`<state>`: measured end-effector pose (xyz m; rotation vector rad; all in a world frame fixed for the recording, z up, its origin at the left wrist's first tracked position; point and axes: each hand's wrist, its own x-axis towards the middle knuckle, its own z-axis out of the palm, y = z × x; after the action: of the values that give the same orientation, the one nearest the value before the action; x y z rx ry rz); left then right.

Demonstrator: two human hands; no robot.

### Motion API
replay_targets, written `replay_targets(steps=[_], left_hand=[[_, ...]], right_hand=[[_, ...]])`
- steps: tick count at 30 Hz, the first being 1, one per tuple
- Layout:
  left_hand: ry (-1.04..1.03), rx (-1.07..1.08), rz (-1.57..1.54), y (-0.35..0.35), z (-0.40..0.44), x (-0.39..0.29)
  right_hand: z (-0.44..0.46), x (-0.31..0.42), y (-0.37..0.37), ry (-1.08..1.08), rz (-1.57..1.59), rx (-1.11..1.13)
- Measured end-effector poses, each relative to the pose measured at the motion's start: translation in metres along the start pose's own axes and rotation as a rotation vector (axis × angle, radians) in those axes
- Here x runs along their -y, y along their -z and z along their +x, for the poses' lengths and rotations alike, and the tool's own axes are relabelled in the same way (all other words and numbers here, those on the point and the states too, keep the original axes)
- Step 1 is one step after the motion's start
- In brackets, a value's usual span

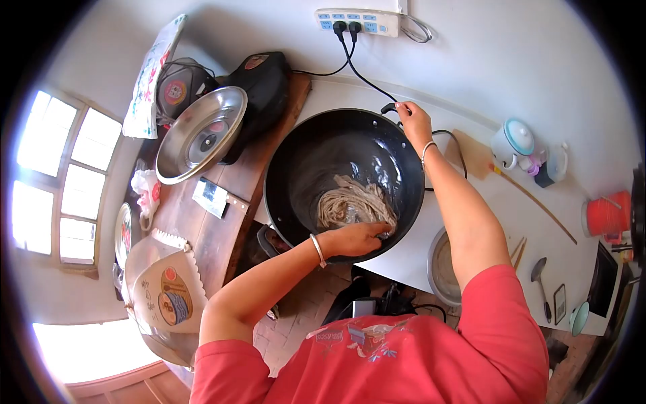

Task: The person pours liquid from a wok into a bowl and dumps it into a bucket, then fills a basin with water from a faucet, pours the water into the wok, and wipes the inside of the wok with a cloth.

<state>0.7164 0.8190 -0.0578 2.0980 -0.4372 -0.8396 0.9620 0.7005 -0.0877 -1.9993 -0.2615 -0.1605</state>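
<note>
A large black wok (296,161) sits tilted on the white counter, its inside wet and shiny. My right hand (414,124) is closed on the wok's black loop handle at the far right of the rim. Down in the wok, my left hand (363,239) grips a bunched, wet-looking grey-beige cloth (353,202); its fingertips are partly hidden by the cloth. The cloth lies against the lower wall of the wok. A second handle (266,241) sticks out at the near left of the rim.
A cleaver (214,197) and a steel basin (202,135) are on the wooden table at left. A metal bowl (441,269) stands right of the wok. Black cords run to a power strip (356,22). A ladle (540,283), chopsticks (519,253) and lidded pot (513,141) are at right.
</note>
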Motion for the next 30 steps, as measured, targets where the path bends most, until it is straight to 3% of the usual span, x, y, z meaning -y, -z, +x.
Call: replay_targets(steps=[5, 8, 10, 11, 13, 15, 21, 23, 30], left_hand=[[-0.036, 0.045, -0.051, 0.007, -0.043, -0.018], [0.126, 0.038, 0.116, 0.020, -0.076, -0.014], [0.224, 0.092, 0.437, 0.030, -0.092, -0.003], [0.220, 0.090, 0.441, 0.036, -0.099, 0.003], [0.163, 0.099, 0.910, 0.047, -0.112, 0.010], [0.210, 0.130, 1.190, 0.063, -0.119, 0.012], [0.316, -0.056, 1.300, 0.103, -0.108, 0.052], [0.250, -0.245, 1.378, 0.116, -0.097, 0.063], [0.354, -0.316, 1.203, 0.141, -0.031, 0.058]], right_hand=[[-0.001, 0.000, 0.000, 0.020, 0.003, -0.002], [-0.001, -0.002, -0.001, 0.034, 0.008, -0.021], [-0.001, -0.002, -0.002, 0.062, 0.020, -0.036], [0.001, -0.003, -0.001, 0.066, 0.018, -0.040], [-0.001, -0.001, -0.001, 0.036, 0.044, -0.031], [-0.002, -0.002, 0.000, 0.027, 0.019, -0.017], [-0.003, 0.002, 0.001, -0.007, 0.072, -0.006], [-0.002, -0.001, -0.001, 0.036, 0.054, -0.029], [-0.002, 0.001, 0.001, 0.038, 0.009, -0.024]])
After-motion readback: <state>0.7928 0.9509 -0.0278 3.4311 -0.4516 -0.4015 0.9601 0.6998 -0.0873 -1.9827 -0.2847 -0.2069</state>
